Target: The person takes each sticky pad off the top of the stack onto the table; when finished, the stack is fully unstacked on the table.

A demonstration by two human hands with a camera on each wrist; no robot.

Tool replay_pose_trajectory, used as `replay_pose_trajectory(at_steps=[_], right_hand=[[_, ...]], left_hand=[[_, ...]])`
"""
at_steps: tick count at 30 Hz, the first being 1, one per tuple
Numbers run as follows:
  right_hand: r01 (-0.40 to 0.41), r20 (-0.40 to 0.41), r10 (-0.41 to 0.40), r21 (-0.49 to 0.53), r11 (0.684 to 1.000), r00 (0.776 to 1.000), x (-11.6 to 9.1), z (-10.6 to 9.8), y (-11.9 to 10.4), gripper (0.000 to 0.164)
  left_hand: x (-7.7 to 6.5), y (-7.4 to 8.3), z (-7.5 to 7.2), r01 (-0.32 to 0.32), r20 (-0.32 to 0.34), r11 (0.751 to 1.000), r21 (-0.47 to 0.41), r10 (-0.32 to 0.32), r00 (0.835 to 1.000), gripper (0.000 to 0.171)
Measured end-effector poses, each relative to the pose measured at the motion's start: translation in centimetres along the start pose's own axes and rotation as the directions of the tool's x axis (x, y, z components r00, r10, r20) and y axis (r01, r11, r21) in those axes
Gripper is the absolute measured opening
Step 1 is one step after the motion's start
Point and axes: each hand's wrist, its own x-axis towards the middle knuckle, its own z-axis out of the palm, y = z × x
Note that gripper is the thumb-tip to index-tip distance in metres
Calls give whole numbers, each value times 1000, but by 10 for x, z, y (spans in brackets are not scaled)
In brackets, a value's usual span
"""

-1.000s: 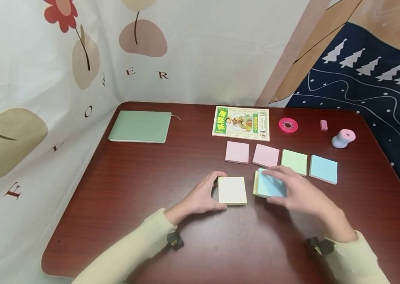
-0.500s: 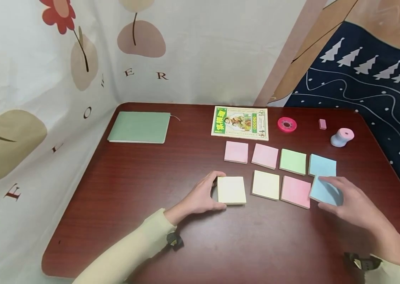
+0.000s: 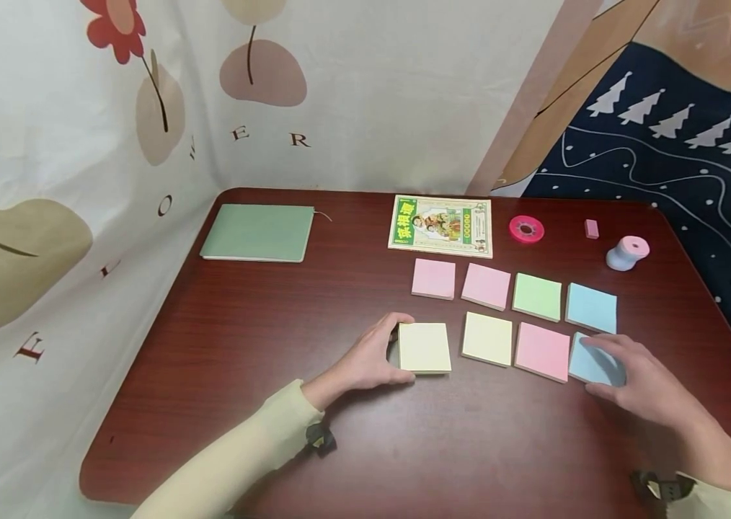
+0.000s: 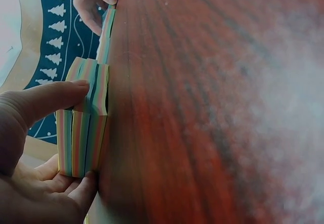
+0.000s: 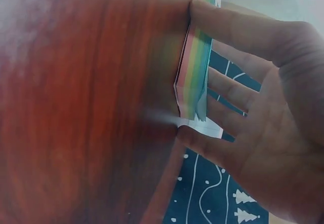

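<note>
My left hand (image 3: pixel 368 358) holds a stack of sticky note pads (image 3: pixel 424 348) with a pale yellow top, thumb on the near side and fingers at the far side. In the left wrist view the stack (image 4: pixel 81 138) shows several pads with striped coloured edges. At the right end of the front row, my right hand (image 3: pixel 651 386) grips a blue sticky note pad (image 3: pixel 592 362) lying on the table. The right wrist view has the thumb against this pad's striped edge (image 5: pixel 191 77). Between the hands lie a pale yellow pad (image 3: pixel 486 339) and a pink pad (image 3: pixel 542 351).
Behind runs a row of two pink pads (image 3: pixel 433 278), a green pad (image 3: pixel 537 296) and another blue pad (image 3: pixel 591 308). Farther back are a booklet (image 3: pixel 440 225), pink tape roll (image 3: pixel 526 229), pink eraser (image 3: pixel 591 228) and spool-shaped object (image 3: pixel 628 253). A green notebook (image 3: pixel 258 232) lies left.
My right hand has moved right from beside the stack and set the blue pad down beyond the pink one. The yellow and pink pads now lie uncovered. My left hand stays put.
</note>
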Motion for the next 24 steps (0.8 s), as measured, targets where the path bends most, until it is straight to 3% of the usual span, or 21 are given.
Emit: replay_pose_trajectory(at_steps=[6, 12, 17, 24], right_hand=[[-12, 22, 12, -10, 1000, 1000, 2, -4, -3, 74], [33, -64, -34, -13, 999, 997, 7, -13, -21, 66], [147, -107, -144, 25, 989, 984, 24, -1, -63, 58], [343, 26, -345, 60, 937, 938, 53, 37, -134, 67]], left_hand=[[0, 0, 0, -1, 1, 1000, -1, 1, 1000, 85], [1, -1, 1, -18, -5, 1000, 3, 18, 1000, 85], [1, -1, 0, -26, -7, 1000, 0, 26, 1000, 85], [2, 0, -1, -25, 2, 1000, 6, 25, 1000, 85]])
